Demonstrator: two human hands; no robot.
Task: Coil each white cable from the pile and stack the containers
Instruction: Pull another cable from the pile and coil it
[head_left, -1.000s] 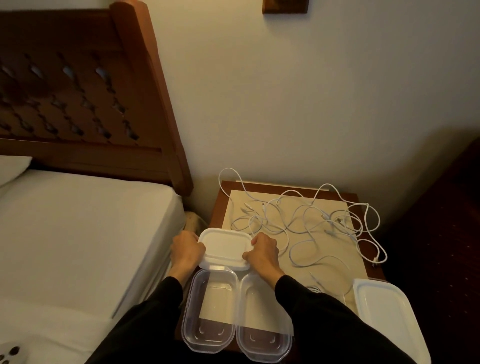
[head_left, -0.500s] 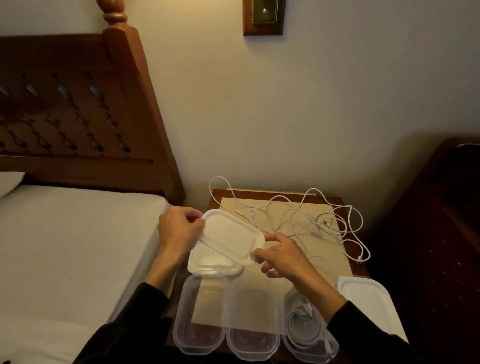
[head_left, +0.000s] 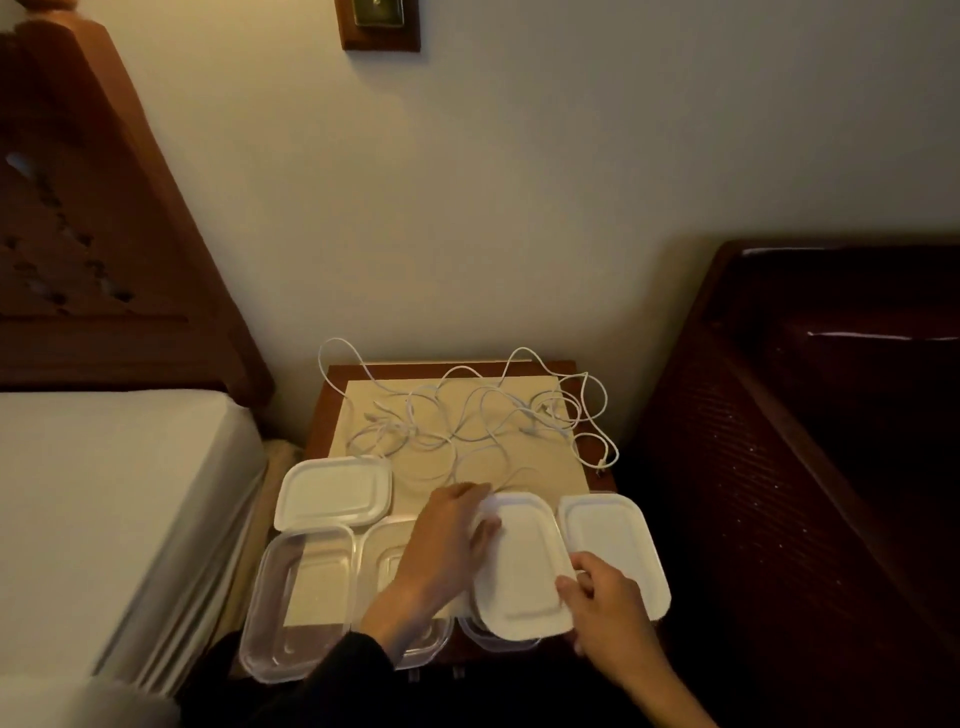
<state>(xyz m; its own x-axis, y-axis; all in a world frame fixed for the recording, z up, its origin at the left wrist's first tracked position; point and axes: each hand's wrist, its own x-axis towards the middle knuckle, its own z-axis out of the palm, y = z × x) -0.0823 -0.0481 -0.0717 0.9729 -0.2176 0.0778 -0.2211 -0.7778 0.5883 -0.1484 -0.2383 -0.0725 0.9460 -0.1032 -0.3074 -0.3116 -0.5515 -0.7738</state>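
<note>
A tangle of white cables (head_left: 483, 415) lies across the back of the small wooden nightstand (head_left: 322, 415). Along its front edge stand clear plastic containers: an empty one at the left (head_left: 298, 597), a second (head_left: 382, 561) partly under my left arm, a third (head_left: 493, 636) almost hidden under a white lid (head_left: 522, 566). My left hand (head_left: 447, 545) holds that lid's far left edge; my right hand (head_left: 605, 608) pinches its near right corner. Two more white lids lie flat, one at the back left (head_left: 335, 491), one at the right (head_left: 613, 545).
A bed with a white sheet (head_left: 104, 519) and carved wooden headboard (head_left: 104, 234) is close on the left. A dark woven chair or cabinet (head_left: 805, 441) stands right of the nightstand. A beige mat (head_left: 519, 467) covers the tabletop, and a wall switch plate (head_left: 379, 21) hangs above.
Both hands lifted the top lid off the stack at the left and carried it rightward; now it sits over the right-hand container that held a coiled cable. The camera view tilted up.
</note>
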